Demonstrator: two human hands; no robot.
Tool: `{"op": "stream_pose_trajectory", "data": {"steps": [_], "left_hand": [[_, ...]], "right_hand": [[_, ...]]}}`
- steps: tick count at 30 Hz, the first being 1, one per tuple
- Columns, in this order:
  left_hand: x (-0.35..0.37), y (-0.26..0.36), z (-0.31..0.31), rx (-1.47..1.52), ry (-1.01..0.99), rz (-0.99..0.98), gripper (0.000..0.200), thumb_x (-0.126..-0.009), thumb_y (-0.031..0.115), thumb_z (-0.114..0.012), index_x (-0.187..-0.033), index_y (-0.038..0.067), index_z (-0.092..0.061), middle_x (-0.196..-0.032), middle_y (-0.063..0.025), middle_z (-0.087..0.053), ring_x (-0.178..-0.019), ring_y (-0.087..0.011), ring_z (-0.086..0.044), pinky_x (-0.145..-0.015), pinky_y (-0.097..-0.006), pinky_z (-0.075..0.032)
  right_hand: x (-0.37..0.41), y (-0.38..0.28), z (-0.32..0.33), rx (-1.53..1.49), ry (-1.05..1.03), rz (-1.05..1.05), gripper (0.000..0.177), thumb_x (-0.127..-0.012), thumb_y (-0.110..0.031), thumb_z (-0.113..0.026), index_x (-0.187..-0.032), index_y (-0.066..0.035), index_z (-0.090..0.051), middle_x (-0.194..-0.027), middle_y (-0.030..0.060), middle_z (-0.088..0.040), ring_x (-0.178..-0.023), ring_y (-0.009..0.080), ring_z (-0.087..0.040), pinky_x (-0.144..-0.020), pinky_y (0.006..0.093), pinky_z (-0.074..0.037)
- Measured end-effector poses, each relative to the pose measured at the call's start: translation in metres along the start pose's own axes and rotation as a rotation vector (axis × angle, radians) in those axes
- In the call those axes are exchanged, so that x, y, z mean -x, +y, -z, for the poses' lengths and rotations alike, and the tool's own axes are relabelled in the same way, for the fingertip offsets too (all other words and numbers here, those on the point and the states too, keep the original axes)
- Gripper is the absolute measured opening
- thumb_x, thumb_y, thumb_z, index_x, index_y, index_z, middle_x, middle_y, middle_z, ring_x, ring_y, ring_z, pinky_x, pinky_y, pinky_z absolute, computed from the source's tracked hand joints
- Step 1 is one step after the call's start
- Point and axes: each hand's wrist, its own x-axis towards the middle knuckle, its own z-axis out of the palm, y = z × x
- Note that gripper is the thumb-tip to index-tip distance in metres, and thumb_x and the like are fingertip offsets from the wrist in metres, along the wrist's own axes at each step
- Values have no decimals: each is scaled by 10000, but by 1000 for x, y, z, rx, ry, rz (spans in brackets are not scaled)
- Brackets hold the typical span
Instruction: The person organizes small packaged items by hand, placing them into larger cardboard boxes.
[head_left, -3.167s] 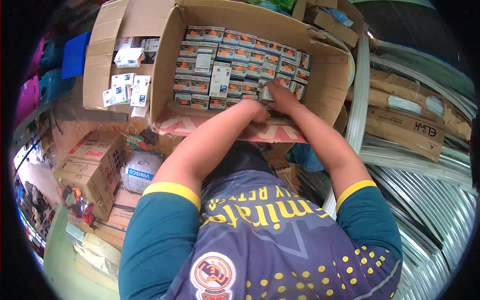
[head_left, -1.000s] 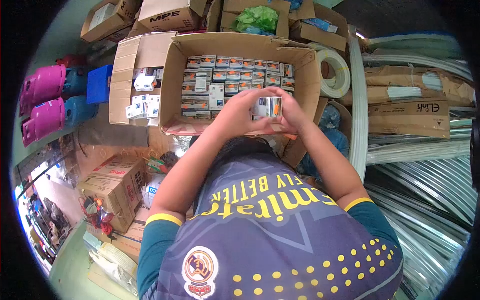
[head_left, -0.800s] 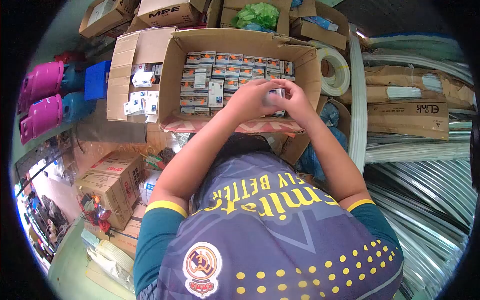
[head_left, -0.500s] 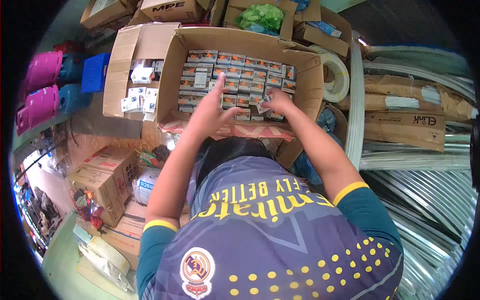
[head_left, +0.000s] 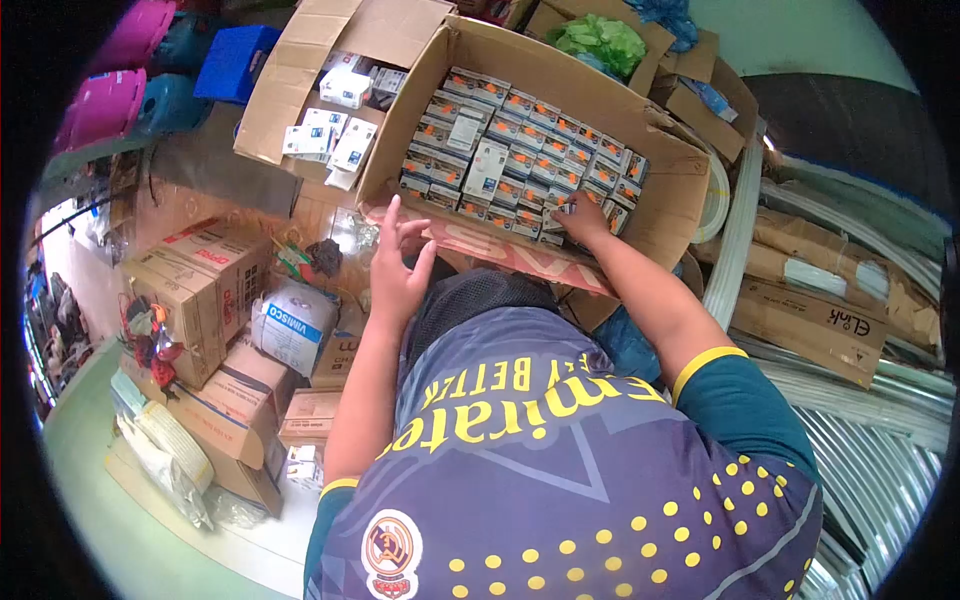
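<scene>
A large cardboard carton (head_left: 660, 175) holds rows of small printed boxes (head_left: 520, 132) with orange marks. Two paler boxes, including a white box (head_left: 486, 168), lie on top of the rows at the left. My right hand (head_left: 587, 222) is inside the carton near its front right, fingers closed around a small box (head_left: 557, 212) partly hidden by them. Outside the carton's front left edge, my left hand (head_left: 402, 268) is raised with its fingers apart and nothing in it.
An open carton (head_left: 290, 85) with several loose white boxes (head_left: 345, 88) adjoins on the left. Stacked brown cartons (head_left: 235, 260) and a white Vimisco package (head_left: 292, 325) stand lower left. Long metal profiles (head_left: 870, 450) and an Elink carton (head_left: 810, 325) lie right.
My left hand has drawn back from above the boxes to outside the carton's front edge. A white box now shows where it was. My right hand stays among the boxes; the view has tilted.
</scene>
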Motion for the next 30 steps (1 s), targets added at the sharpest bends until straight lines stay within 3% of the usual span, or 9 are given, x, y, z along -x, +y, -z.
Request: {"op": "stream_pose_trajectory", "data": {"steps": [4, 8, 11, 16, 18, 20, 22, 27, 30], "left_hand": [[-5, -4, -10, -16, 14, 8, 758, -945, 133, -693, -1597, 63, -312, -1144, -118, -727, -998, -256, -682, -920, -375, -528], [-3, -8, -17, -222, -24, -139, 774, -901, 116, -707, -1579, 31, -344, -1071, -105, -727, -1019, -290, -613, -981, -415, -460], [2, -12, -20, -319, -26, -181, 757, -896, 107, -706, -1571, 37, -370, -1044, -95, -729, -1008, -278, -619, -974, -410, -460], [0, -15, -22, -294, -4, -168, 737, -899, 112, -706, -1562, 41, -390, -1021, -80, -731, -1000, -269, -624, -971, -403, -456], [-2, -15, -21, -305, 1, -175, 733, -901, 114, -705, -1560, 41, -394, -1014, -78, -732, -992, -266, -629, -969, -404, -456], [-3, -15, -20, -296, -2, -162, 727, -903, 115, -705, -1558, 41, -398, -1009, -77, -733, -979, -263, -635, -969, -405, -456], [-3, -19, -20, -286, -6, -151, 725, -903, 110, -704, -1557, 42, -400, -1000, -76, -734, -973, -260, -637, -970, -405, -454], [-6, -18, -20, -337, -19, -211, 711, -919, 96, -706, -1561, 48, -405, -992, -85, -725, -956, -225, -635, -912, -362, -501], [-9, -16, -22, -346, -36, -206, 704, -920, 96, -703, -1559, 53, -412, -987, -83, -721, -946, -222, -634, -909, -361, -501]], "right_hand": [[16, -9, -14, -64, 183, 22, 596, -837, -450, -804, -1237, -61, -595, -1126, 214, -716, -1060, 403, -687, -904, 473, -534], [32, -10, -29, -63, 243, -109, 555, -890, -418, -768, -1258, -62, -555, -1139, 206, -713, -1053, 407, -684, -896, 484, -527], [25, 5, -44, -66, 290, -56, 564, -904, -435, -754, -1276, -73, -532, -1159, 213, -705, -1062, 417, -675, -909, 503, -515], [3, 16, -71, -230, 251, -21, 722, -946, -389, -709, -1504, -78, -372, -1230, 266, -648, -1138, 425, -643, -940, 513, -503], [-14, 16, -95, -322, 340, 38, 809, -987, -360, -641, -1593, -38, -211, -1276, 291, -613, -1163, 431, -626, -989, 495, -493], [3, -6, -66, -716, 166, -184, 767, -1008, -367, -593, -1576, -3, -230, -1318, 292, -601, -1181, 429, -615, -1013, 497, -475], [8, -12, -54, -883, 100, -328, 730, -1025, -381, -547, -1560, 22, -257, -1345, 288, -593, -1181, 422, -608, -1029, 502, -457], [-12, -4, -63, -821, 240, -687, 718, -1049, -485, -445, -1521, 47, -346, -1341, 258, -596, -1150, 373, -603, -1022, 519, -433], [-73, 64, -121, -1053, -46, -675, 801, -1028, -582, -418, -1517, 50, -360, -1410, 251, -553, -1199, 386, -581, -1048, 508, -420]]}}
